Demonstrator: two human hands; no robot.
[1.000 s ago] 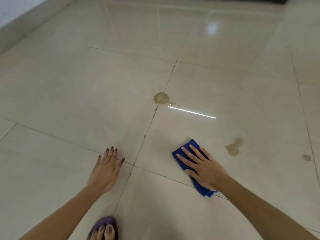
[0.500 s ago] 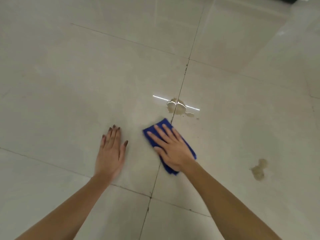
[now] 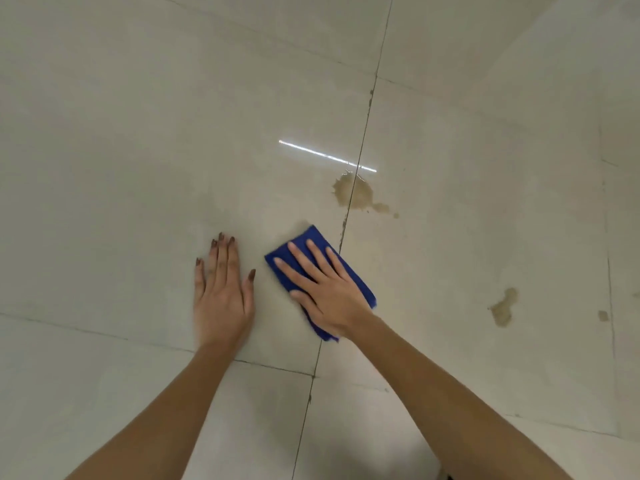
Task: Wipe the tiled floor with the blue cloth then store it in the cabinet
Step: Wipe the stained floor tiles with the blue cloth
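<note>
Left hand (image 3: 221,296) lay flat on tiled floor (image 3: 138,133), fingers straight and close together, holding nothing. Just right of it, right hand (image 3: 325,292) pressed folded blue cloth (image 3: 351,273) onto floor, fingers straight and spread. Cloth lay against grout line (image 3: 367,116). Well right: small brown stain (image 3: 504,306). Farther: larger brown stain (image 3: 353,192) across grout line, apart from cloth; light streak (image 3: 325,155) beyond.

Your left hand (image 3: 221,299) lies flat on the floor (image 3: 138,133) just beside the cloth (image 3: 360,289), with only a narrow strip of tile between them, so it blocks you on that side. Ahead, the way to the near stain (image 3: 355,194) is open. To your right, bare tile runs open to the far stain (image 3: 504,306).
</note>
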